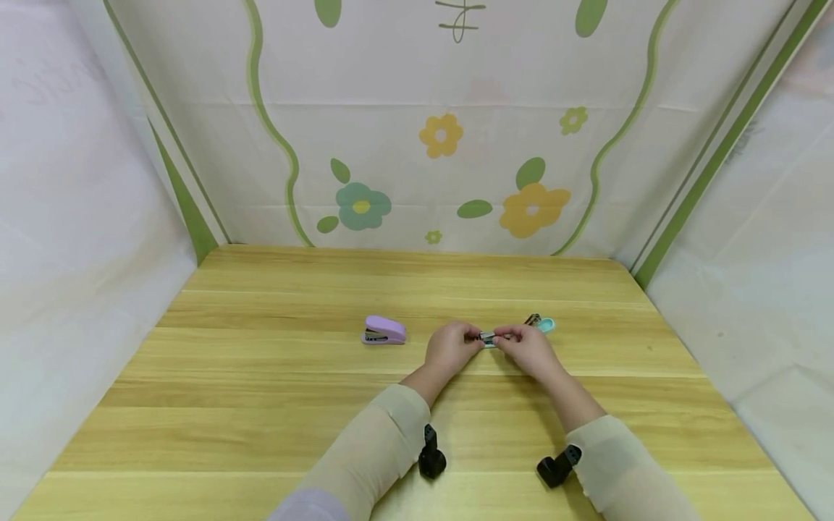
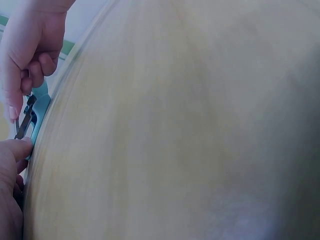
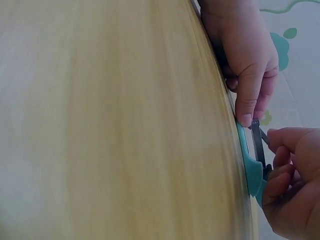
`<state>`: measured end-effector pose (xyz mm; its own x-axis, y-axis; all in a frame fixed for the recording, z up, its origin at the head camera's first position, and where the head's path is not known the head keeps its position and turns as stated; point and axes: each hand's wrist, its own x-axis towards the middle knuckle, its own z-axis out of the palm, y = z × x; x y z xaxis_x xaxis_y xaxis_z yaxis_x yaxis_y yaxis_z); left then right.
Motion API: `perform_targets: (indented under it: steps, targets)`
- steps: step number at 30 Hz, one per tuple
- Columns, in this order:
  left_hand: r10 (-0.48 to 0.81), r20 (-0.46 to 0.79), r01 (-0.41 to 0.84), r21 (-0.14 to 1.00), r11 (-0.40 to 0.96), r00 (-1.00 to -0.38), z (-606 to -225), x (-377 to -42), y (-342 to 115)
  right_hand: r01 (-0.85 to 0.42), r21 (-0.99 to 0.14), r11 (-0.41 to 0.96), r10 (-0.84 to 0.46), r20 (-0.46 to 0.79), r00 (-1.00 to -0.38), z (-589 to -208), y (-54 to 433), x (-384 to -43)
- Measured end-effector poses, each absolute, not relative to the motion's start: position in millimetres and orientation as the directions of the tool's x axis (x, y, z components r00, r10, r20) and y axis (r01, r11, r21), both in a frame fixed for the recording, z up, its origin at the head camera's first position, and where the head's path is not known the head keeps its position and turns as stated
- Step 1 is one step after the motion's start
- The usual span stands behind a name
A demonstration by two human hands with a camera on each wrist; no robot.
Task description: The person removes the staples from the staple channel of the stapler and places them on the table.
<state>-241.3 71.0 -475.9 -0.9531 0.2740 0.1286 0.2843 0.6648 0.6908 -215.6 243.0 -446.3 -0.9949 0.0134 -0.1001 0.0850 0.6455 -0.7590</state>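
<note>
A teal stapler (image 1: 546, 325) lies on the table, swung wide apart, its dark metal channel (image 3: 257, 142) exposed above the teal base (image 3: 251, 172). My left hand (image 1: 451, 349) pinches the stapler's near-left end between thumb and fingers. From the other side, my right hand (image 1: 529, 351) pinches a thin grey metal strip (image 3: 265, 136), which looks like a row of staples, slanting against the channel. In the left wrist view the right hand (image 2: 32, 50) is above the stapler and the left hand (image 2: 10, 180) is at its lower end. The right hand's fingers partly hide the stapler's hinge.
To the left of my hands a purple stapler (image 1: 386, 331) stands on the wooden table (image 1: 260, 405). A flower-print cloth (image 1: 404, 159) hangs behind the table's far edge, with pale cloth walls on both sides. Black wrist cameras (image 1: 432, 459) sit at both sleeves.
</note>
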Motion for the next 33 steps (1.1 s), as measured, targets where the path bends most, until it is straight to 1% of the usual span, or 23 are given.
perform_targets:
  steps: [4, 11, 21, 27, 33]
  targets:
    - [0.274, 0.130, 0.285, 0.691, 0.664, -0.953, -475.5, -241.0, 71.9, 0.067, -0.758, 0.649, 0.030, -0.062, -0.998, -447.3, 240.2, -216.0]
    - [0.282, 0.126, 0.288, 0.690, 0.663, -0.951, -474.7, -240.2, 71.6, 0.063, -0.688, 0.723, 0.057, -0.031, -0.998, -448.1, 235.1, -216.9]
    - [0.285, 0.121, 0.287, 0.689, 0.665, -0.951, -472.3, -239.9, 69.6, 0.019, -0.615, 0.789, 0.003, -0.027, -1.000, -447.1, 233.9, -217.6]
    - [0.288, 0.126, 0.292, 0.691, 0.661, -0.949, -472.0, -239.7, 69.7, 0.038, -0.635, 0.772, 0.010, -0.047, -0.999, -442.8, 236.2, -216.9]
    - [0.288, 0.136, 0.299, 0.691, 0.659, -0.948, -471.5, -239.0, 70.0, 0.029, -0.668, 0.744, 0.015, -0.026, -1.000, -437.8, 245.7, -212.1]
